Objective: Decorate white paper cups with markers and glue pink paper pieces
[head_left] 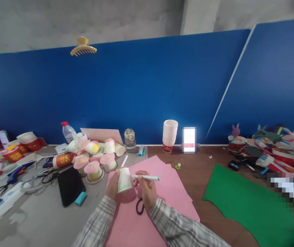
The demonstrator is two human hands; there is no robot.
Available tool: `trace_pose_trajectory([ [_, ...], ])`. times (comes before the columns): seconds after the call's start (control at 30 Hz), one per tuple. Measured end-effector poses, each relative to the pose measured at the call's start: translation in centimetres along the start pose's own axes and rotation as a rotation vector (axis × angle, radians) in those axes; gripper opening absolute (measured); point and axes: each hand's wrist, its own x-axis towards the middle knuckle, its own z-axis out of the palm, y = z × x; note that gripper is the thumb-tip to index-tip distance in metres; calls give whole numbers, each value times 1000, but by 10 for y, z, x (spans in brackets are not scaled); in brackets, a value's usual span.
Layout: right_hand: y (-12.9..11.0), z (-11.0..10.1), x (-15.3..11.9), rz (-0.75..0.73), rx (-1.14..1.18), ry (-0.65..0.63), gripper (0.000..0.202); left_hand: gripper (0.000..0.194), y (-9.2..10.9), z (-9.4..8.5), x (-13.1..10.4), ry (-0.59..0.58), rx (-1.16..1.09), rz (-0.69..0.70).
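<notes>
Landmark = pink paper sheets (162,192), centre of desk. L of sheets: black pouch (70,185), cluster of decorated cups w/ pink lids (95,164). Over sheets' near-L edge: left hand (113,187) wraps the paper cup (124,180), tilted, side turned toward the pen, prob. to steady it. Right hand (148,188) pinches marker (145,177), tip at cup wall. Behind sheets: cup stack (169,134). R of sheets: green sheet (245,206).

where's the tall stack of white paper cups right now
In the head view, the tall stack of white paper cups stands right of centre at the table's back edge, against the blue wall panel, right of the clear glass jar.
</notes>
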Motion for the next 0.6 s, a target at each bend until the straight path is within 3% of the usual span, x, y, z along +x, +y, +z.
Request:
trace_pose_trajectory([
  [0.27,5,-3,-1,-24,-26,-24,26,56,2,6,-7,-39,-25,91],
  [0.6,5,-1,0,-24,-22,-1,26,51,4,9,-9,-47,-34,93],
])
